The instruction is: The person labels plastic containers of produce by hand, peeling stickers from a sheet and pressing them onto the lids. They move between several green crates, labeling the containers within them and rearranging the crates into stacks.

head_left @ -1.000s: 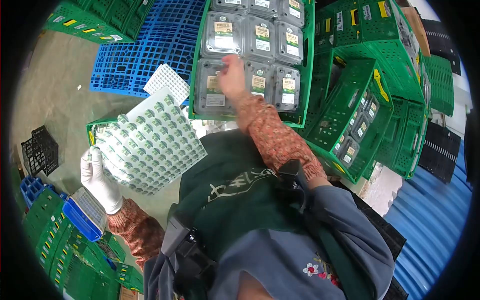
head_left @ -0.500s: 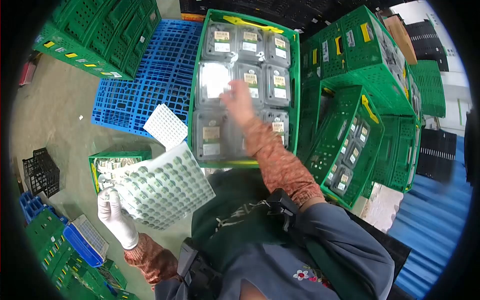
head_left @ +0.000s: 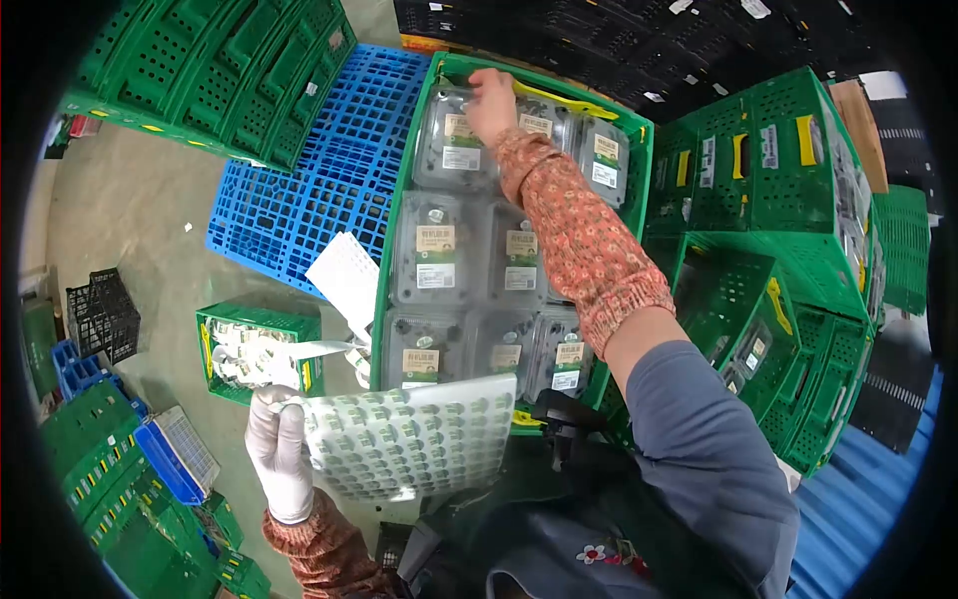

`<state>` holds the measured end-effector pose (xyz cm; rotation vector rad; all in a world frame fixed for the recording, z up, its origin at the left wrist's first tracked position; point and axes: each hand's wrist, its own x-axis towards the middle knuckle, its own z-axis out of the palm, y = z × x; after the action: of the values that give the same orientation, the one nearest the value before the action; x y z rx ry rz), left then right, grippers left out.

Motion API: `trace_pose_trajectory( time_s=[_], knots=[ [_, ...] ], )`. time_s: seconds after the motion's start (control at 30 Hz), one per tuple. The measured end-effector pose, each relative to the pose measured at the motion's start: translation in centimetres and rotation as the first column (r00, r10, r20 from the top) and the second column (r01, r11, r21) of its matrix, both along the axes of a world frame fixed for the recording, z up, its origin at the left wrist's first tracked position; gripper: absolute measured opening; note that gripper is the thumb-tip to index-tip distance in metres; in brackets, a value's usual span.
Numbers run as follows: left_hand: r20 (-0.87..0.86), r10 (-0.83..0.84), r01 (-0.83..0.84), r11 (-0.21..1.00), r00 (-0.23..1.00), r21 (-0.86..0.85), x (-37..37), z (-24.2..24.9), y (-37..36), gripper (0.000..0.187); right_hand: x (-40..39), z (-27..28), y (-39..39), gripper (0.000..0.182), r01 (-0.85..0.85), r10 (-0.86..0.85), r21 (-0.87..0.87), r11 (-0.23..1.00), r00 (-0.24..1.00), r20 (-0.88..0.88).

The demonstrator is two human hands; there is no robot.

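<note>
In my gloved left hand point(head_left: 279, 449) is a sheet of stickers point(head_left: 409, 439), a translucent backing with rows of small round green labels. I grip it by its left edge, near the front of a green crate point(head_left: 391, 250). My bare right hand point(head_left: 491, 108) reaches to the far row of that crate, over the upper right corner of a clear plastic clamshell box point(head_left: 449, 150). Its fingers are drawn together at the lid; anything between them is hidden. Rows of similar boxes, such as a middle-row clamshell point(head_left: 429, 250), carry beige-and-green labels. My right sleeve covers part of them.
A blue pallet point(head_left: 269, 215) lies left of the crate, with white sheets point(head_left: 344, 280) at its edge. A small green crate point(head_left: 259, 311) below holds crumpled label strips. Stacked green crates point(head_left: 738, 170) stand at right, and another stack point(head_left: 230, 80) at upper left.
My right hand has moved from the middle row to the far row of boxes. The sticker sheet in my left hand has shifted right and lies flatter. The camera view has also shifted.
</note>
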<state>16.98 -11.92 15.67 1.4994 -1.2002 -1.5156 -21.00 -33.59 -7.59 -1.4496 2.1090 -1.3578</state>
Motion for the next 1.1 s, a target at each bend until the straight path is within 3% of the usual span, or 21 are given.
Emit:
trace_pose_trajectory(
  time_s=[0.13, 0.2, 0.23, 0.27, 0.3, 0.33, 0.4, 0.47, 0.53, 0.67, 0.7, 0.83, 0.93, 1.03, 1.07, 1.1],
  knots=[
    [0.088, -0.065, 0.066, 0.998, 0.994, -0.016, -2.1, -0.7, -2.2, 0.008, 1.1, -1.6, 0.6, 0.024, -0.149, 0.132, -0.019, 0.989, 0.919, -0.370],
    [0.201, -0.103, 0.114, 0.993, 0.974, -0.042, -4.4, -0.8, -3.1, 0.006, 0.5, -1.6, 0.8, 0.019, -0.115, 0.142, 0.086, 0.990, 0.858, -0.493],
    [0.195, -0.109, 0.116, 0.993, 0.975, -0.025, -5.0, -1.2, -3.6, 0.006, 0.0, -2.2, 0.7, 0.020, -0.068, 0.072, 0.027, 0.997, 0.841, -0.535],
    [0.192, -0.115, 0.117, 0.993, 0.975, 0.001, -5.4, -1.8, -3.9, 0.005, 0.3, 0.5, 2.1, 0.024, -0.100, 0.116, 0.060, 0.993, 0.853, -0.509],
    [0.239, -0.132, 0.140, 0.990, 0.962, -0.017, -5.9, -2.4, -4.2, 0.004, 0.1, 1.2, 2.4, 0.031, -0.197, 0.216, 0.088, 0.976, 0.906, -0.364],
    [0.277, -0.156, 0.175, 0.984, 0.948, -0.045, -6.2, -3.2, -4.7, 0.004, 0.4, 3.3, 3.8, 0.030, -0.402, 0.402, 0.080, 0.912, 0.915, 0.020],
    [0.225, -0.178, 0.189, 0.982, 0.958, -0.026, -6.7, -5.1, -4.9, 0.005, 2.6, 9.8, 8.6, 0.028, -0.743, 0.670, -0.043, 0.668, 0.575, 0.469],
    [0.203, -0.214, 0.225, 0.974, 0.955, -0.029, -8.0, -5.8, -4.8, 0.006, 3.4, 14.7, 13.0, 0.024, -0.868, 0.743, 0.030, 0.496, 0.442, 0.503],
    [0.229, -0.237, 0.258, 0.964, 0.944, -0.064, -9.4, -5.8, -4.7, 0.007, 3.9, 16.6, 15.2, 0.025, -0.891, 0.810, 0.166, 0.423, 0.454, 0.372],
    [0.210, -0.220, 0.229, 0.973, 0.953, -0.018, -11.1, -4.6, -4.2, 0.008, 4.8, 17.3, 17.6, 0.019, -0.783, 0.824, 0.339, 0.521, 0.566, 0.041],
    [0.219, -0.221, 0.229, 0.973, 0.950, -0.009, -11.2, -4.6, -4.1, 0.008, 5.0, 16.7, 18.2, 0.014, -0.775, 0.802, 0.264, 0.574, 0.598, 0.011],
    [0.202, -0.242, 0.247, 0.969, 0.949, -0.001, -11.4, -5.1, -4.4, 0.009, 5.8, 16.0, 19.7, 0.010, -0.678, 0.729, 0.284, 0.678, 0.669, -0.143],
    [0.143, -0.212, 0.216, 0.976, 0.967, -0.010, -10.9, -6.3, -4.5, 0.008, 6.4, 15.3, 20.7, 0.009, -0.606, 0.635, 0.192, 0.772, 0.716, -0.290],
    [0.184, -0.211, 0.221, 0.975, 0.960, -0.035, -10.1, -6.4, -5.1, 0.008, 2.6, 14.7, 18.3, 0.010, -0.609, 0.610, 0.079, 0.789, 0.792, 0.015],
    [0.187, -0.194, 0.206, 0.977, 0.963, -0.048, -10.0, -6.0, -5.2, 0.008, 0.4, 12.8, 16.5, 0.013, -0.464, 0.433, 0.067, 0.884, 0.863, 0.258],
    [0.188, -0.175, 0.189, 0.980, 0.966, -0.061, -9.9, -5.7, -5.1, 0.007, -2.5, 9.9, 14.4, 0.016, -0.304, 0.224, 0.093, 0.948, 0.847, 0.482]
  ],
)
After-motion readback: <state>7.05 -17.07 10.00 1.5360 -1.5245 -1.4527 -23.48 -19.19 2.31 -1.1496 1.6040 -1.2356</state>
